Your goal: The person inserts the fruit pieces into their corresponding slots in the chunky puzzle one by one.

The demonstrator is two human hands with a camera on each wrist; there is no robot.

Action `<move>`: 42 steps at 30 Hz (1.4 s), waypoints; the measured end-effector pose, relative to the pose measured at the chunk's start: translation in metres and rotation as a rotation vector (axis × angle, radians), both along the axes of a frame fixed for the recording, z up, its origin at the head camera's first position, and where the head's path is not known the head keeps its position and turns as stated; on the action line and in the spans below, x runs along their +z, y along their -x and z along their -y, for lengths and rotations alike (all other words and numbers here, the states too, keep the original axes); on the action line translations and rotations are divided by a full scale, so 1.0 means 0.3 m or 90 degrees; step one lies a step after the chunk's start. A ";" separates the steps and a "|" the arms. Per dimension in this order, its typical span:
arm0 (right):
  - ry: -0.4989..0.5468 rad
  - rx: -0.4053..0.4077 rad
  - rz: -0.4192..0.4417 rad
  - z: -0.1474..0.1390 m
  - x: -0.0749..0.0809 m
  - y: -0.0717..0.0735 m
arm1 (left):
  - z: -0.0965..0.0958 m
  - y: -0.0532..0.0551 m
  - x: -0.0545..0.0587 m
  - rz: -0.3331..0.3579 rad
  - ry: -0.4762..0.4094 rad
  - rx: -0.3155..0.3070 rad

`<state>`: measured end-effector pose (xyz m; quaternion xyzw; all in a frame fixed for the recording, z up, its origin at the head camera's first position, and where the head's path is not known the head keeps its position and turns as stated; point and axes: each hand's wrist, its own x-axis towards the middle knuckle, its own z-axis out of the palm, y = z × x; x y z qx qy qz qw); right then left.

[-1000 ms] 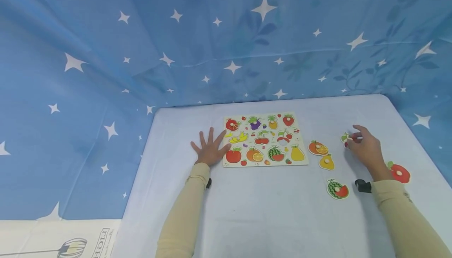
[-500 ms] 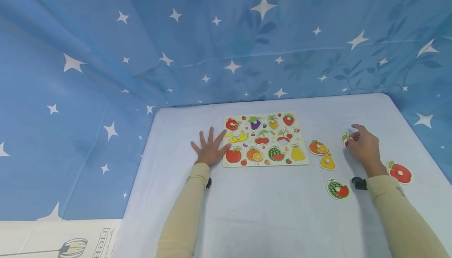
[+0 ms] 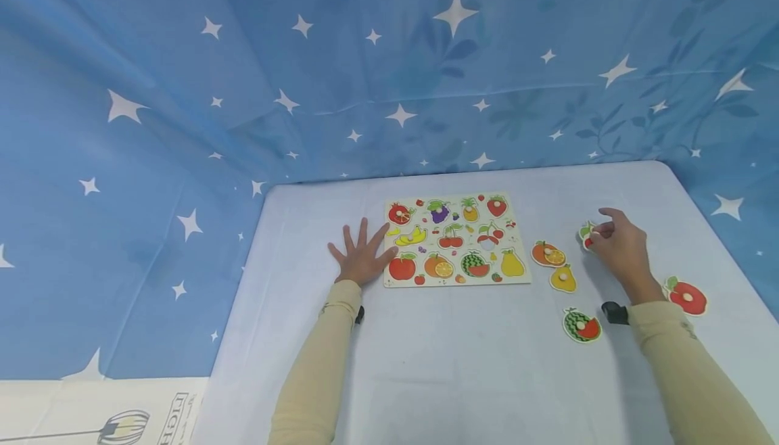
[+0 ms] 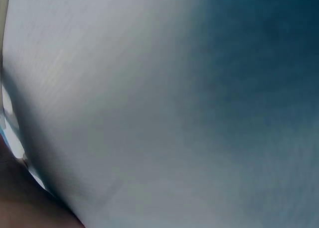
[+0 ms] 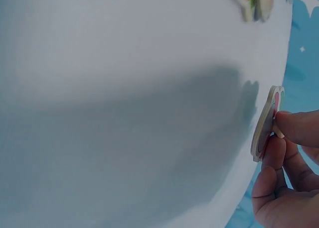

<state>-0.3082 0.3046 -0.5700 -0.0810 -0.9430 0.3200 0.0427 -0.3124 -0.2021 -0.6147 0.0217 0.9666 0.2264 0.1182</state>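
Observation:
A wooden fruit puzzle board (image 3: 431, 283) lies flat at the middle of the table. My left hand (image 3: 360, 264), fingers spread, rests at its left edge with thumb and forefinger over the border. At the right, my right hand (image 3: 623, 249) pinches a fruit puzzle piece (image 3: 586, 236) with a green leaf and some red; the fingers hide part of it. In the right wrist view the same piece (image 5: 264, 126) appears nearly edge-on, tilted above the white cloth, between thumb and fingers. The left wrist view holds mostly blurred cloth and a dark edge of the hand (image 4: 30, 198).
Loose on the white tablecloth (image 3: 462, 364) lie an orange piece (image 3: 548, 255), a pear piece (image 3: 563, 279) touching or close to it, a watermelon piece (image 3: 581, 327) and a red apple piece (image 3: 688, 297) beside the right forearm. A blue starry curtain (image 3: 341, 66) stands behind the table.
My right hand has shifted slightly left with the pinched piece, which now shows more of its leaf. The left hand and the board stay where they were.

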 end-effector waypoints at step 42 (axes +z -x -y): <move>0.068 0.150 0.007 0.492 -0.002 0.076 | -0.008 0.003 0.006 0.016 0.015 0.014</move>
